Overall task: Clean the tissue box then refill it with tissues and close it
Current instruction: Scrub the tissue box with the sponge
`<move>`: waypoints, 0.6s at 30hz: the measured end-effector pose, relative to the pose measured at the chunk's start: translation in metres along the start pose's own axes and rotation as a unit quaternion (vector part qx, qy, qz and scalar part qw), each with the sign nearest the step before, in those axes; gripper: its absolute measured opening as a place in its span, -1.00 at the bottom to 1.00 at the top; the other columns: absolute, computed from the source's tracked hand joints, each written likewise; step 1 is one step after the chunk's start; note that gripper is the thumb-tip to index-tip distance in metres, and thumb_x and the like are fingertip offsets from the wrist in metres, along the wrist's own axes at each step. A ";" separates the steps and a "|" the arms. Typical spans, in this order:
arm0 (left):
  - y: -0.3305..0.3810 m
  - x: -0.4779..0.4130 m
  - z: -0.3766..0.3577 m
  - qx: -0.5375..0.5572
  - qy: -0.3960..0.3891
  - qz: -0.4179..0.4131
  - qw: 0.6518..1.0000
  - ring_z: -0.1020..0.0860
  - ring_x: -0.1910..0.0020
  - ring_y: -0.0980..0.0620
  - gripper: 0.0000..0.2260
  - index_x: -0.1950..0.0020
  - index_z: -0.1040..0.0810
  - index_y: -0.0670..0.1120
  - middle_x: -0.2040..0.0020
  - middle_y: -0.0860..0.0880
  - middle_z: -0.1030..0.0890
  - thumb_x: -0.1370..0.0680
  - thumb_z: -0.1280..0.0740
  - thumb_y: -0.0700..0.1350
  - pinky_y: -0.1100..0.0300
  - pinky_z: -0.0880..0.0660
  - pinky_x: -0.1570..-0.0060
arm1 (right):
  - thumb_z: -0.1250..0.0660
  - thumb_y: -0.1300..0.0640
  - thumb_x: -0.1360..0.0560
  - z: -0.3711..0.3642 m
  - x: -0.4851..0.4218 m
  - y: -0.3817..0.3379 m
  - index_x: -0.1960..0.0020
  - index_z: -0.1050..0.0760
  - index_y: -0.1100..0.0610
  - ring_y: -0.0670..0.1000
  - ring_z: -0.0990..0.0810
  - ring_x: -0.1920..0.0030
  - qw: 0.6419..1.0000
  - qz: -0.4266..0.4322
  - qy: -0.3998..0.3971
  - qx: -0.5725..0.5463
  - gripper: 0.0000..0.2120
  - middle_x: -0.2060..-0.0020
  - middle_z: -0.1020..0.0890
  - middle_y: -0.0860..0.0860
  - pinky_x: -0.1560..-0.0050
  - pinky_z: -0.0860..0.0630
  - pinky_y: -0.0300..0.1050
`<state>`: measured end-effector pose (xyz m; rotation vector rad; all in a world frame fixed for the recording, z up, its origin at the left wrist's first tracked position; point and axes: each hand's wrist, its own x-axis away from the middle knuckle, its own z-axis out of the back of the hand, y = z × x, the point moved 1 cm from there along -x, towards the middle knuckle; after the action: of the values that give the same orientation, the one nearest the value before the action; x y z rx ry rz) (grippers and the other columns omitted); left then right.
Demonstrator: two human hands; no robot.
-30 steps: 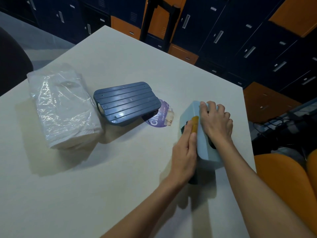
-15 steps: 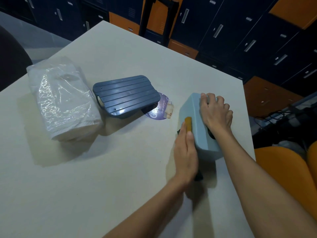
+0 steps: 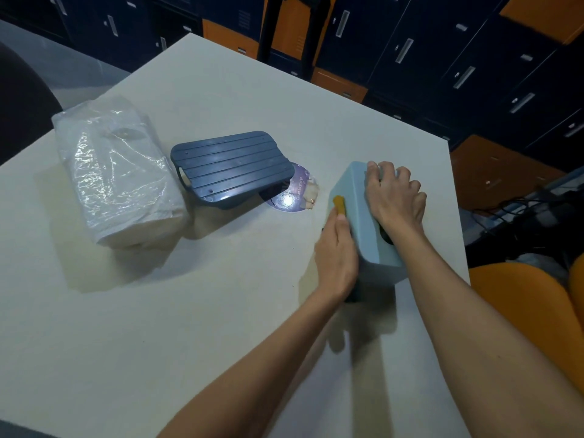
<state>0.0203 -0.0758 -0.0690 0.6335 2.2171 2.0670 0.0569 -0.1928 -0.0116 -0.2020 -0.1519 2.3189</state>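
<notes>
Our left hand [image 3: 336, 251] lies flat, fingers straight, pressing a yellow sponge [image 3: 339, 204] against the pale blue tissue box [image 3: 355, 191]. Our right hand [image 3: 395, 197] curls its grip over the top of the box, near the worktop [image 3: 221, 311] edge.

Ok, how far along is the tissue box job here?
Done: the lid is off, lying apart on the table. In hand: cleaning; the left hand presses a yellow pad against the tissue box side while the right hand grips its top. Left: the tissue pack looks still wrapped, so refilling and closing remain.
</notes>
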 end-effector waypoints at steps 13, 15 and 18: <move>-0.017 0.044 -0.019 0.019 0.117 -0.014 0.993 -0.47 -0.24 0.10 -0.62 -0.46 -0.37 0.03 -0.31 0.02 -0.52 -0.68 -0.01 0.03 0.09 -0.39 -0.32 | 0.17 -0.19 -0.61 0.000 0.001 0.002 -0.37 -0.34 0.02 0.20 -0.37 -0.24 1.000 0.005 0.000 -0.013 -0.48 -0.34 -0.39 0.12 -0.23 -0.22 0.12; -0.004 0.033 -0.017 0.013 0.114 -0.013 0.993 -0.49 -0.20 0.06 -0.62 -0.44 -0.40 0.00 -0.28 0.00 -0.54 -0.68 -0.01 0.03 0.06 -0.43 -0.27 | 0.17 -0.20 -0.61 0.000 0.001 0.001 -0.36 -0.34 0.02 0.20 -0.37 -0.24 1.000 0.006 0.002 -0.009 -0.47 -0.33 -0.39 0.12 -0.23 -0.22 0.13; -0.005 0.062 -0.007 0.003 0.070 -0.044 0.997 -0.47 -0.26 0.14 -0.63 -0.46 -0.39 -0.04 -0.32 0.04 -0.52 -0.68 -0.06 0.00 0.26 -0.38 -0.29 | 0.17 -0.19 -0.61 0.000 0.000 0.002 -0.36 -0.35 0.03 0.20 -0.38 -0.24 1.000 0.007 0.006 -0.006 -0.48 -0.33 -0.39 0.12 -0.23 -0.22 0.13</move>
<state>-0.0397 -0.0626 -0.0578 0.3945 2.2801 2.1230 0.0550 -0.1942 -0.0120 -0.2231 -0.1585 2.3311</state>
